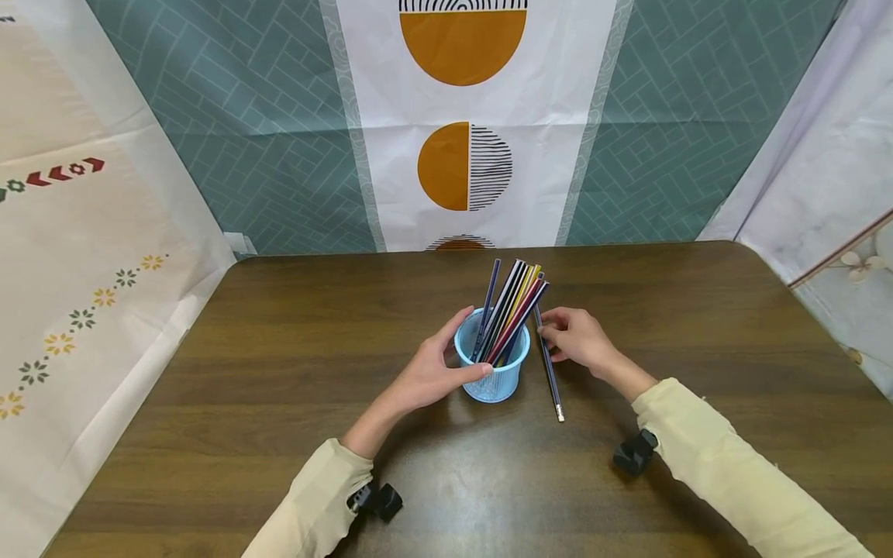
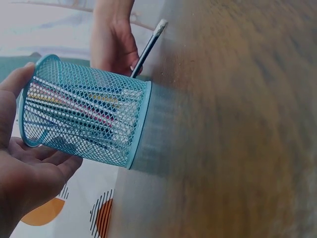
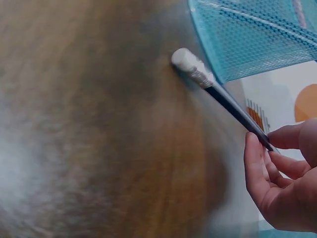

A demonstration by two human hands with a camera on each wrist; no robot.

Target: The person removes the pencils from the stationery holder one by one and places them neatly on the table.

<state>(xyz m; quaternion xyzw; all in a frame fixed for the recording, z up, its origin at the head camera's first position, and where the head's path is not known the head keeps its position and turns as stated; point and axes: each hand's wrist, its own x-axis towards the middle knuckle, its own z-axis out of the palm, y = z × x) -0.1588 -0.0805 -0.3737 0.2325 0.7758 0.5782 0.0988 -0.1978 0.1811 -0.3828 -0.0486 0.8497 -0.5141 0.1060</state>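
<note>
A dark blue pencil with a silver band and white eraser (image 1: 549, 370) slants just to the right of a light blue round mesh cup (image 1: 491, 385), its eraser end pointing near and its other end far, beside the cup's rim. The bare right hand (image 1: 575, 338) pinches the pencil between thumb and fingertips, well up from the eraser, so that the eraser end juts out on the near side of the fingers; whether that end touches the table cannot be told. The bare left hand (image 1: 429, 373) grips the cup from the left near its rim, the thumb across the near side and the fingers spread around the left and far side. The cup stands upright on a brown wooden tabletop (image 1: 279, 403), holding a bunch of long slim coloured pencils (image 1: 515, 311) that lean to the far right, with one dark blue pencil set a little apart on their left. The gap between the held pencil and the cup wall is narrow. The table's far edge runs beyond the cup, in front of a green and white patterned cloth (image 1: 279, 186); tabletop stretches widely to the left of the left hand, to the right of the right hand, and near, between the two cream sleeves (image 1: 711, 457).
</note>
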